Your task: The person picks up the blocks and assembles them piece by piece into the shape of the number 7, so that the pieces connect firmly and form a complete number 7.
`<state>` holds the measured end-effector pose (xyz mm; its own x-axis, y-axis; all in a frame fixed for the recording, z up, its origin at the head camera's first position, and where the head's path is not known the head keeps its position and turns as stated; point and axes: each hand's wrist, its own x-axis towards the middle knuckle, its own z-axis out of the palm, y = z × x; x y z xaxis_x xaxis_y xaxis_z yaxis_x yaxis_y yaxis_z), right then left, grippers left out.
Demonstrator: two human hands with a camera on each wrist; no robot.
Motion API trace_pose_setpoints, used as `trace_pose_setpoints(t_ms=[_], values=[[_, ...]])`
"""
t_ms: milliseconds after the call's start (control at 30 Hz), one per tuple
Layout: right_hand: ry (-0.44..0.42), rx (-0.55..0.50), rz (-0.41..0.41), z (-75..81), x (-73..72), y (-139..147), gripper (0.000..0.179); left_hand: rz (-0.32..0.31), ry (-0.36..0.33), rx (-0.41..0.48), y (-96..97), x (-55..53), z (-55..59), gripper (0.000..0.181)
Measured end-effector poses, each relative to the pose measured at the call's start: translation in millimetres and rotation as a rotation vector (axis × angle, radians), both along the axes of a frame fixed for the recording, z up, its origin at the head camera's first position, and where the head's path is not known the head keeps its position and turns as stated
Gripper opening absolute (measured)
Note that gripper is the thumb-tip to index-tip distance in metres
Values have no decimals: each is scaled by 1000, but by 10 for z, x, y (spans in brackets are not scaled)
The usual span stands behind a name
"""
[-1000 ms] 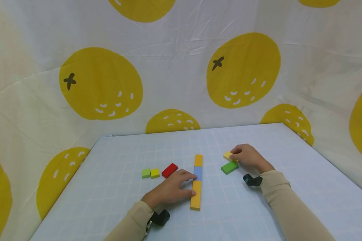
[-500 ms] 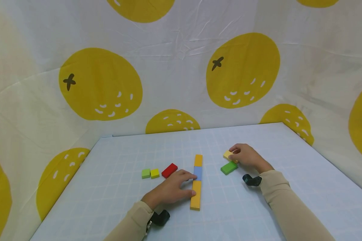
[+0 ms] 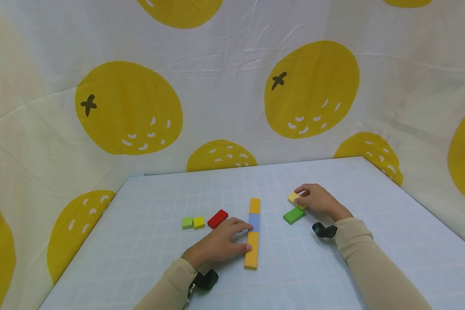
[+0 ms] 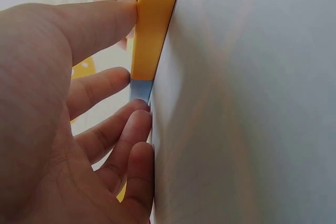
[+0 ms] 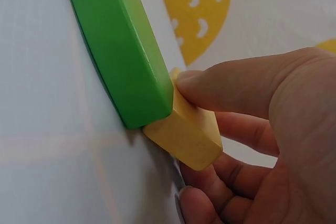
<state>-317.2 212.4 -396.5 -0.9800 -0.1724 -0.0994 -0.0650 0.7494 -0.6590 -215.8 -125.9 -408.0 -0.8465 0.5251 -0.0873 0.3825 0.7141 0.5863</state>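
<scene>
A straight row stands left of the table's middle line: a long orange block point(image 3: 251, 259) nearest, a blue block point(image 3: 254, 220) in the middle and a shorter orange block point(image 3: 255, 205) at the far end. My left hand point(image 3: 221, 243) lies along its left side, thumb against the long orange block, a fingertip at the blue one, fingers loosely spread. Over on the right, my right hand point(image 3: 319, 201) pinches a pale yellow block point(image 5: 191, 135) between thumb and fingers. This block's end meets the end of a green block point(image 5: 118, 51) lying on the table.
To the left lie a red block point(image 3: 218, 219), a small yellow block point(image 3: 199, 222) and a light green block point(image 3: 187, 223). The table point(image 3: 159, 193) has a pale checked cover. A white cloth point(image 3: 224, 99) with big yellow fruit prints hangs behind it and at both sides.
The pale yellow block has turned very slightly in my right hand, still against the green block. My left hand and the row of blocks have stayed in place.
</scene>
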Motion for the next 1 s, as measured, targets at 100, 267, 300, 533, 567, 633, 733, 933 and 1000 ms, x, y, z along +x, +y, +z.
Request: trace_pose_setpoints(t_ms=[100, 267, 300, 533, 567, 633, 733, 933, 1000], values=[[-5, -6, 0, -3, -1, 4, 44, -1, 2, 0, 0, -2, -2, 55], [-4, -10, 10, 4, 2, 16, 45, -6, 9, 2, -4, -4, -6, 54], [-2, -11, 12, 8, 4, 19, 45, -7, 10, 3, -5, -5, -8, 54], [7, -18, 17, 27, 18, 36, 45, -10, 15, 5, -3, -16, -15, 54], [6, -21, 16, 30, 17, 38, 45, -9, 15, 3, -2, -16, -15, 54], [2, -28, 6, 34, 11, 45, 45, -6, 13, 1, -1, -18, -17, 54], [-1, -43, -2, 40, 5, 58, 47, -3, 13, -4, 5, -16, -15, 55], [-21, -110, -31, 45, 5, 85, 55, 4, 7, -9, 8, -18, -19, 55], [-29, -139, -46, 45, 2, 94, 57, 6, 6, -8, 8, -21, -21, 55]])
